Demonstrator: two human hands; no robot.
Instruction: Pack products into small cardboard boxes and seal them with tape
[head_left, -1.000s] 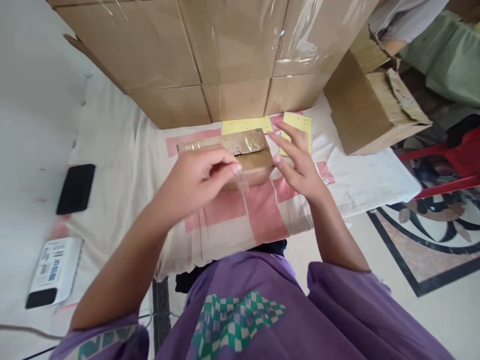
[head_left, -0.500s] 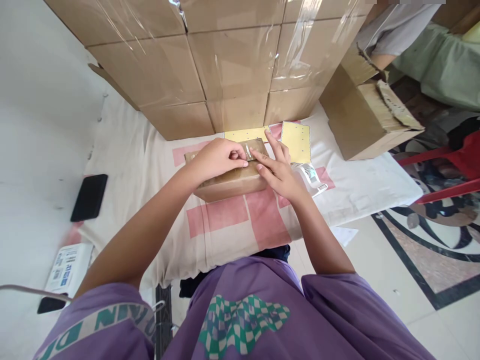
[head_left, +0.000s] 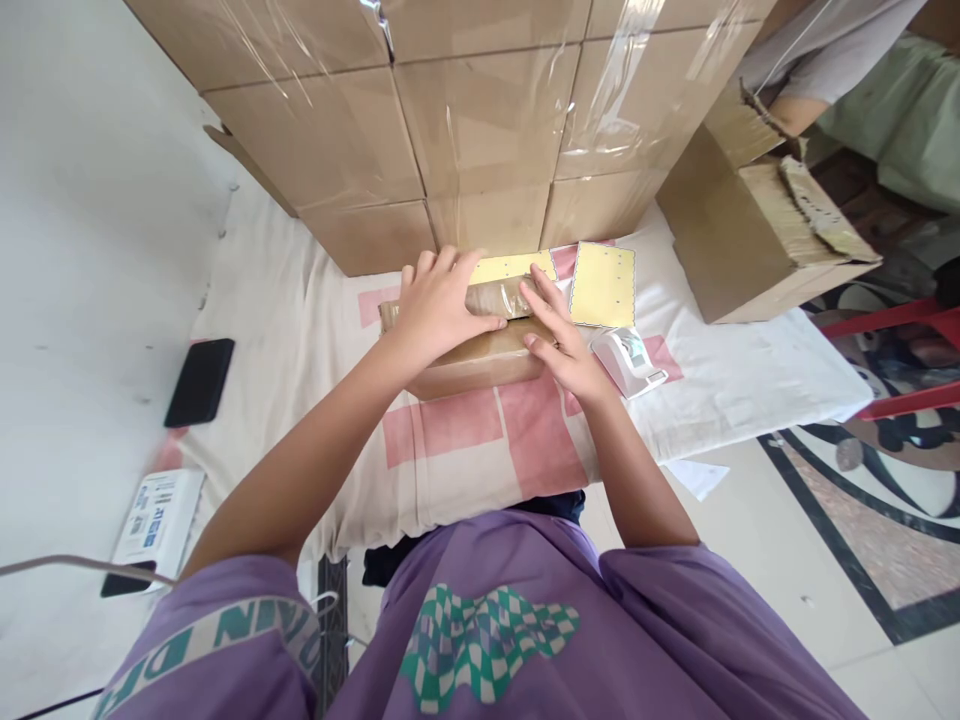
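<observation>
A small brown cardboard box [head_left: 480, 374] lies on the cloth-covered table in front of me. A glossy brown strip or flap [head_left: 496, 298] shows along its back upper part; I cannot tell whether it is tape. My left hand [head_left: 439, 308] rests over the box's left side, fingers spread and thumb stretched along the top. At the right end, my right hand [head_left: 561, 345] touches the box with its fingers apart. A white tape dispenser [head_left: 628, 362] stands just right of that hand. Yellow scalloped paper [head_left: 604, 285] lies behind it, and another yellow sheet [head_left: 517, 266] lies behind the box.
Stacked cardboard boxes [head_left: 487, 120] wrapped in clear film wall off the back. An opened carton [head_left: 750, 250] stands at the right, with another person's arm [head_left: 799, 112] by it. A black phone [head_left: 199, 382] lies at the left edge, and a red chair [head_left: 907, 320] is at the right.
My left hand has gone from fingers curled near the top's middle to spread over the left side. My right fingers have drawn back slightly. The whole view has shifted a little.
</observation>
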